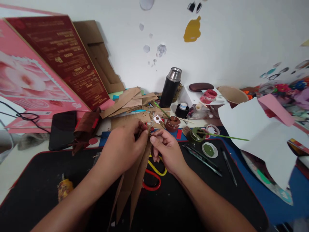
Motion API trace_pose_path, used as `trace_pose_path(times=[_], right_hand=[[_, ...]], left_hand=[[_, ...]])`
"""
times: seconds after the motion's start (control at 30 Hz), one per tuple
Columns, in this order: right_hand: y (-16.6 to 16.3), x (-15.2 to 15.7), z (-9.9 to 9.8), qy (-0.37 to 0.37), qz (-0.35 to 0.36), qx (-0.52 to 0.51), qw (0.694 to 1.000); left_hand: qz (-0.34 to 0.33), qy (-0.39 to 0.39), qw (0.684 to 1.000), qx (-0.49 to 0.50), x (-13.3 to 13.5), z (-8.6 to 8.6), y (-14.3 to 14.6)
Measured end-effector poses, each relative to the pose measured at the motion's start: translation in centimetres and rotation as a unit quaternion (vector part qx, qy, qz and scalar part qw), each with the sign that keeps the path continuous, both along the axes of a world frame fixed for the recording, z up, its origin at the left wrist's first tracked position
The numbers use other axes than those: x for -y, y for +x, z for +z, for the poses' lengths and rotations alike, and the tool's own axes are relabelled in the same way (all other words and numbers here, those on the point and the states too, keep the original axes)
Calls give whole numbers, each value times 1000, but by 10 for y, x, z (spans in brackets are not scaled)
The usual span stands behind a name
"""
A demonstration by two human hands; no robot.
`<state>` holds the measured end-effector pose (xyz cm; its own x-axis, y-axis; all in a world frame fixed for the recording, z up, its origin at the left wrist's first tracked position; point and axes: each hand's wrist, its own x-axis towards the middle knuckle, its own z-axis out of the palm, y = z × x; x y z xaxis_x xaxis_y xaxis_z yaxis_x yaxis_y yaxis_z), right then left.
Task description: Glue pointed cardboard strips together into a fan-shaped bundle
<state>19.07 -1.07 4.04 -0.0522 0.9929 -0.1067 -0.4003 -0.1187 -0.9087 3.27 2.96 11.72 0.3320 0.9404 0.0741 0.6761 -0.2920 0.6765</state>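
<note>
My left hand (122, 145) is closed on the upper end of a folded brown cardboard piece (138, 183), thumb against its top. Long pointed strips of it hang down over the black mat. At the cardboard's right edge, my right hand (170, 151) pinches with thumb and forefinger near the top; its other fingers are curled. Exactly what lies between those fingertips is partly hidden. Behind the cardboard and under my right hand lie scissors with a red handle (152, 186) and a yellow handle (158, 167); their blades are hidden.
Cut cardboard scraps (127, 101) pile up beyond my hands, beside a black thermos (170, 88). A brown paint jar (173, 124) and green paint jar (196, 134) hold sticks. Pens (202, 159) lie right; a yellow glue bottle (64, 189) and phone (62, 129) lie left.
</note>
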Motion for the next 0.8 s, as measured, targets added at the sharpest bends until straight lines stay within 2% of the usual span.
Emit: trace_pose_path(times=[0.8], right_hand=[[0, 0, 0, 6, -2, 11, 1000]], left_hand=[[-5, 29, 999, -10, 0, -2, 0]])
